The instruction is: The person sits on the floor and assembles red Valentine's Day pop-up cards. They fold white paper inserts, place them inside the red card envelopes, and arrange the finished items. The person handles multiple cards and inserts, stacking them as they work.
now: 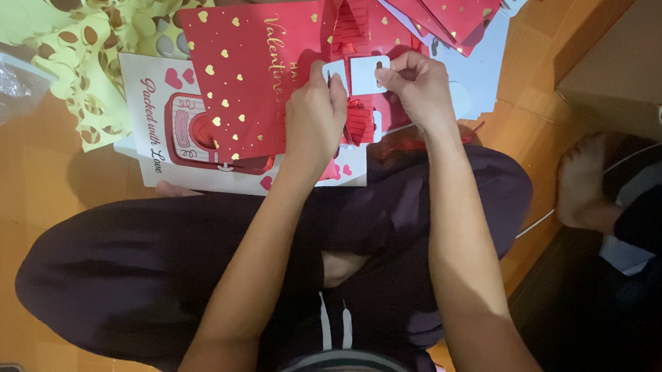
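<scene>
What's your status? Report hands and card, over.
Left hand and right hand both pinching small white paper tabs. Red pop-up card open beneath. Yellow cut-paper sheets alongside, clear of hands.

Warm, dim indoor light — right side in deep shadow.

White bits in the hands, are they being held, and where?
Yes. The right hand pinches a white tab at its right edge; the left hand pinches a smaller one.

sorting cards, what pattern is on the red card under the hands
Small gold hearts on the red card, clearest in the head view.
</scene>
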